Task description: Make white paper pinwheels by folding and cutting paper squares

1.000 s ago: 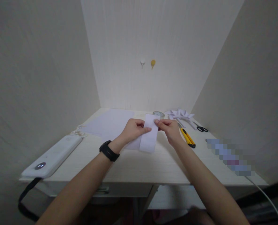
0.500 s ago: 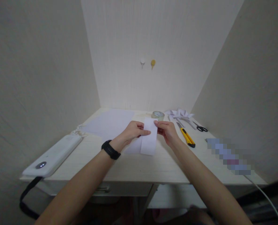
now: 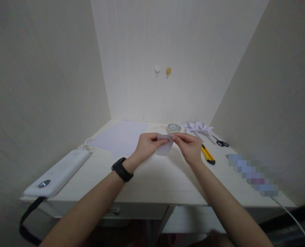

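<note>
A small white piece of paper (image 3: 164,148) is held up over the desk between my two hands. My left hand (image 3: 149,144) pinches its left side, thumb across the front. At its upper right corner, my right hand (image 3: 188,144) grips it between thumb and fingertips. The paper is tilted, so its face looks short from here. Just behind it stands a roll of clear tape (image 3: 173,128). Larger white sheets of paper (image 3: 124,135) lie to the left of my hands, and a yellow utility knife (image 3: 208,155) is partly hidden behind my right hand.
At the back right are a folded white paper shape (image 3: 199,128) and black-handled scissors (image 3: 222,143). A white device with a black strap (image 3: 60,173) lies along the left edge. A blurred-out object with a cable (image 3: 252,175) is on the right. Walls enclose the desk (image 3: 152,188).
The paper has tipped, so its long face now appears much shorter. My right hand has turned and shifted slightly right, covering the knife's blade end. Both hands keep hold of the paper.
</note>
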Available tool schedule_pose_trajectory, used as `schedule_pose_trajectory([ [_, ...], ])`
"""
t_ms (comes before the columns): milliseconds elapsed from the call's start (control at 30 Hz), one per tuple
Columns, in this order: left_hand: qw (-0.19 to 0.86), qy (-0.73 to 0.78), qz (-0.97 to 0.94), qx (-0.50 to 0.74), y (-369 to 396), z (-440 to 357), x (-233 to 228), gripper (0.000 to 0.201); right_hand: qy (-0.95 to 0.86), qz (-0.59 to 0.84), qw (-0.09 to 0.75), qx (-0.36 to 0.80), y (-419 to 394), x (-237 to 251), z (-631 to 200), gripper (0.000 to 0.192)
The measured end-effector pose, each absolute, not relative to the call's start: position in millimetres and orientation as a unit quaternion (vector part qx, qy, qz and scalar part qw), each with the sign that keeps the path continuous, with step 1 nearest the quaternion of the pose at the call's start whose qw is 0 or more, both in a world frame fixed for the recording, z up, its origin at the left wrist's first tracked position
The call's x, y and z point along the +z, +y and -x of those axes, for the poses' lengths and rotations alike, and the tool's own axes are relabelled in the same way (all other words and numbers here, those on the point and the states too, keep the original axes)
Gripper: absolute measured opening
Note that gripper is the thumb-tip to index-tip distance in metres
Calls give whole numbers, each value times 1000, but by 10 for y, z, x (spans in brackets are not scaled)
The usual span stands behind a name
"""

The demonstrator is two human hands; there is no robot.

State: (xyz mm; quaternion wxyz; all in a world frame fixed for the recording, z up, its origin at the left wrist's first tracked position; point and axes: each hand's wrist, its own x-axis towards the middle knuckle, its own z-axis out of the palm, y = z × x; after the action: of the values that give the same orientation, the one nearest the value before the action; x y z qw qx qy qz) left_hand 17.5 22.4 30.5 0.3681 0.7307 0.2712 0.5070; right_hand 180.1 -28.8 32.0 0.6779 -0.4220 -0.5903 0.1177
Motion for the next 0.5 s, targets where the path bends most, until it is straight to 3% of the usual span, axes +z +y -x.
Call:
schedule_pose_trajectory([
  [100,318,251,-742,534,193,-158,336,8,-629,380,672,96,-354,352,-1794,5],
  [500,227,235,-768,550,171,-136,326,10,-648,340,670,127,-359,368,-1828,3],
])
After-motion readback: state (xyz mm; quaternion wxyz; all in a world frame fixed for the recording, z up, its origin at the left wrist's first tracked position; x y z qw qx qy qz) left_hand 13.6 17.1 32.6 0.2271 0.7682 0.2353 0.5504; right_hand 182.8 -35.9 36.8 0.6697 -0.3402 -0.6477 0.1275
